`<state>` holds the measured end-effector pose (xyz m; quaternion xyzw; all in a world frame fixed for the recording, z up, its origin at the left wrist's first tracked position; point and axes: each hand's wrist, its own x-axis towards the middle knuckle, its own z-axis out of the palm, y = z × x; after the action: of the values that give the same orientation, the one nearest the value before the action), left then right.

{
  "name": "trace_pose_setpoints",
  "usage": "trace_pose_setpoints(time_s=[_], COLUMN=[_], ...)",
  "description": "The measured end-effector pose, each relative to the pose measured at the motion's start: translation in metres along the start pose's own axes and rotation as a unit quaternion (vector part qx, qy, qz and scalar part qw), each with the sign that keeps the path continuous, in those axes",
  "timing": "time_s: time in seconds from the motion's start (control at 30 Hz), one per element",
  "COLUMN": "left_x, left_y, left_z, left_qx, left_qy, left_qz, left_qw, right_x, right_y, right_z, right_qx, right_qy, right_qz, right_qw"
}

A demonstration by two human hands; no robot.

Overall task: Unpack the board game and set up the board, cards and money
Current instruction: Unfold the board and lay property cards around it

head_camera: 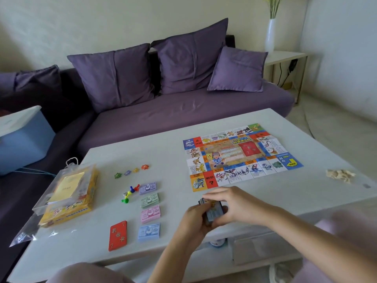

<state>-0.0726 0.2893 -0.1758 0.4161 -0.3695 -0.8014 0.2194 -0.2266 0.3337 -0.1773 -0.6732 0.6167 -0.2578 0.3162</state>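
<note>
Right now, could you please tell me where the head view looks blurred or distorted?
Head view: left hand, right hand and the card deck between them are motion-blurred; the wide lens bows the table's edges; light is soft, shadows faint; the board looks fairly sharp.

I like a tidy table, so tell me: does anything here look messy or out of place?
Mostly neat. The pawns lie toppled in a heap beside the money stacks, and a pale crumbly pile sits apart near the right edge of the table, unlike any game piece.
</note>
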Motion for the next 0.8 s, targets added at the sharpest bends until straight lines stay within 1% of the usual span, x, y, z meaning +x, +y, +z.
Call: trace_pose_setpoints(time_s=[0.07,0.13,0.23,0.33,0.4,0.47,0.7,0.8], left_x=[0.009,0.022,0.036,0.047,0.053,0.056,0.062,0.062], left_y=[0.009,0.019,0.032,0.039,0.041,0.041,0.038,0.037], left_z=[0.006,0.008,0.006,0.001,-0.002,-0.005,-0.008,-0.011], left_qx=[-0.016,-0.019,-0.054,-0.091,-0.1,-0.1,-0.085,-0.087], left_qy=[0.004,0.035,0.06,0.065,0.067,0.069,0.088,0.092], left_qz=[0.009,0.02,0.036,0.047,0.051,0.057,0.072,0.083], left_qw=[1.0,0.999,0.996,0.993,0.991,0.991,0.99,0.988], right_x=[0.008,0.019,0.035,0.045,0.049,0.048,0.043,0.042], right_y=[0.002,0.012,0.04,0.067,0.077,0.082,0.081,0.072], right_z=[-0.013,-0.029,-0.048,-0.05,-0.046,-0.039,-0.015,-0.007], right_qx=[-0.006,-0.032,-0.112,-0.176,-0.211,-0.236,-0.272,-0.275], right_qy=[0.005,0.032,0.064,0.025,-0.011,-0.03,-0.017,-0.028], right_qz=[-0.007,-0.002,0.061,0.108,0.122,0.126,0.112,0.111], right_qw=[1.0,0.999,0.99,0.978,0.97,0.963,0.956,0.955])
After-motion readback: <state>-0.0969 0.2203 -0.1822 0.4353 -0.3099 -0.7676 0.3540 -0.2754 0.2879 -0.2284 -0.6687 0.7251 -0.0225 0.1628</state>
